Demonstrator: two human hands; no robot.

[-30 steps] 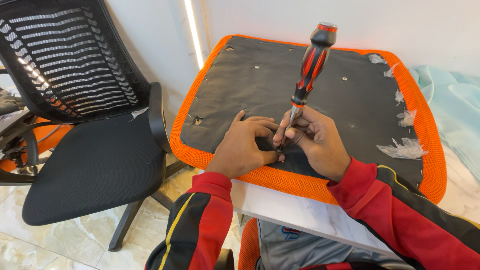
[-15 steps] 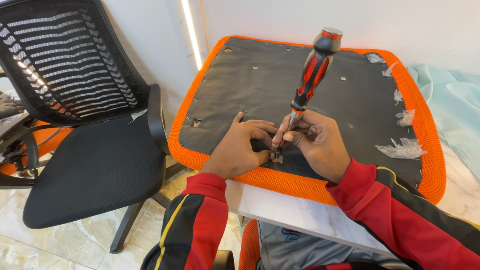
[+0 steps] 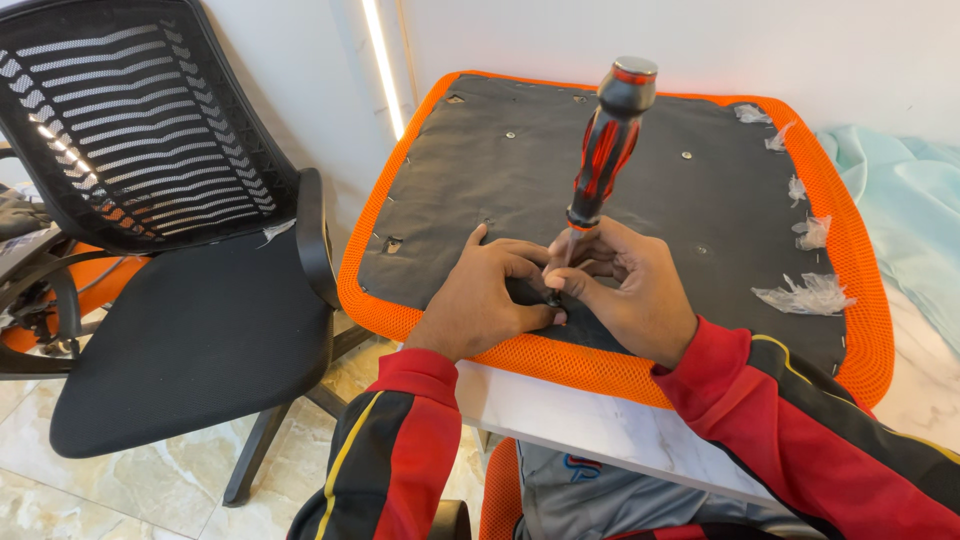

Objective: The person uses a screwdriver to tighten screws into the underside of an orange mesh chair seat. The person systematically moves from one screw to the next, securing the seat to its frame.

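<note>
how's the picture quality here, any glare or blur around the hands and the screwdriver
Head view: sharp and evenly lit, no blur on the left hand, right hand or screwdriver; bright glare only from the light strip on the wall; soft shadows.

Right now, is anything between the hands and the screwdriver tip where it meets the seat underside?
Nothing visible. The right hand pinches the screwdriver shaft low down, the left hand presses beside the tip, and both rest directly on the black seat underside. Fingers hide the tip itself.
</note>
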